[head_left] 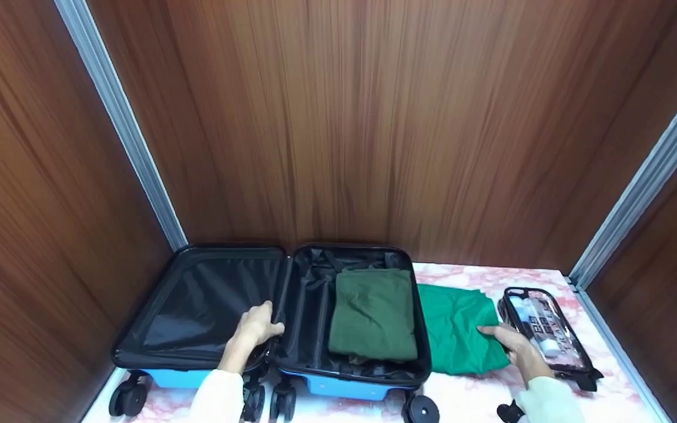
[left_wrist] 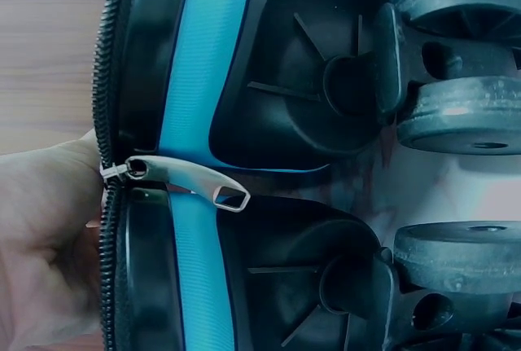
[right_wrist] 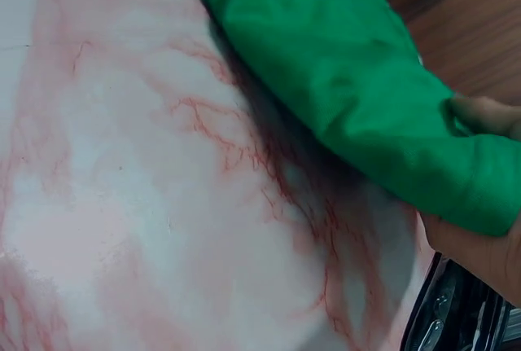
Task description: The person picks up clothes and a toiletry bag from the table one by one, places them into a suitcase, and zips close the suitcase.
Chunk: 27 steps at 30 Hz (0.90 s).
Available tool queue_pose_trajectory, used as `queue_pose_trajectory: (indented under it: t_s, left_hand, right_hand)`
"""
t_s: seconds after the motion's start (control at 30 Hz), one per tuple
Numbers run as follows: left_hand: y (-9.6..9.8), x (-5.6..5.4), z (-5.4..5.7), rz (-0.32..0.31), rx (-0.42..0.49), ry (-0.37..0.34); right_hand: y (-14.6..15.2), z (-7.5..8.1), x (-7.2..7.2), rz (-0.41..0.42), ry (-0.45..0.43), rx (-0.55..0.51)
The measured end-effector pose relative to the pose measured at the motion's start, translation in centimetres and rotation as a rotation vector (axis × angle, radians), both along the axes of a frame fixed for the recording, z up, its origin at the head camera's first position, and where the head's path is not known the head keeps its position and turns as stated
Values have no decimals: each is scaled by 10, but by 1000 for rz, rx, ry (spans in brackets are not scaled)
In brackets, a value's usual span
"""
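Observation:
A suitcase (head_left: 291,276) lies spread flat with its two black-lined halves side by side. My left hand (head_left: 256,326) rests at the inner edge of the left half, beside the middle seam; its fingers are partly hidden behind the zipper edge in the left wrist view. A folded dark green garment (head_left: 374,314) lies in the right half. To the right of the suitcase is a bright green folded cloth (head_left: 459,329). My right hand (head_left: 515,346) pinches its right edge, thumb on top and fingers beneath. In the right wrist view, that edge is raised off the marbled surface.
A clear, black-trimmed toiletry bag (head_left: 550,332) with bottles inside lies right of my right hand. Black wheels (head_left: 424,408) stick out from the suitcase's near side. A metal zipper pull (left_wrist: 191,180) hangs at the seam. Wood-look panels (head_left: 338,129) stand behind and at both sides.

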<state>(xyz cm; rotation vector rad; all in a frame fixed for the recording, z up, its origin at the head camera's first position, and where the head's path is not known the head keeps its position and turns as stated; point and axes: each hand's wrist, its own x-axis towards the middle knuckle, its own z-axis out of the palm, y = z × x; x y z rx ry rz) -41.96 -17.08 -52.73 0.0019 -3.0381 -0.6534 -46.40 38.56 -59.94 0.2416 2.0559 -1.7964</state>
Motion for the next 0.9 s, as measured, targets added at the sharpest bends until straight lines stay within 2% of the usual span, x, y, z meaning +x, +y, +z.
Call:
queue_pose_trajectory:
  t_s: [0.17,0.43,0.7,0.9]
  left_hand:
    - [1,0,0,-7,0,11]
    - [0,0,0,-12,-4,21]
    - [0,0,-1,0,22,-1]
    - [0,-1,1,-5,19,-1]
  right_hand:
    - [2,0,4,9,42,-7]
    - [-5,12,7,2,131,-46]
    - [-9,36,12,62,182,-67]
    - [-14,56,11,68,212,-59]
